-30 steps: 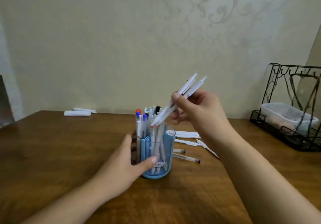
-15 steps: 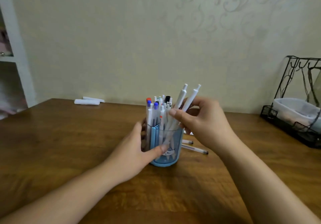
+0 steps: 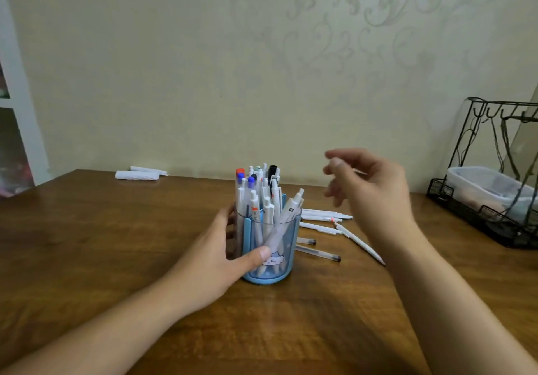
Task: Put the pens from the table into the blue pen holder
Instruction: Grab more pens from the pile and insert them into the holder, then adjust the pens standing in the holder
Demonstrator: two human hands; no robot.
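Your left hand (image 3: 214, 258) wraps the blue pen holder (image 3: 270, 248) from its left side, thumb across the front wall, fingers round the back: grip closed on the holder. Holder stands upright on the wooden counter (image 3: 116, 243), packed with pens (image 3: 259, 197); two white ones (image 3: 286, 214) lean to the right in the front compartment. Your right hand (image 3: 369, 188) hovers above and right of the holder, blurred, fingers loosely curled, nothing in it, grip open. Loose pens (image 3: 323, 220) lie on the counter just right of and behind the holder, some white, two clear with dark caps (image 3: 318, 252). One white pen (image 3: 359, 242) runs partly under your right forearm. White rolled items (image 3: 139, 174) at the far left edge by the wall. Black wire rack (image 3: 492, 171) with a clear tub (image 3: 483, 188) at far right.
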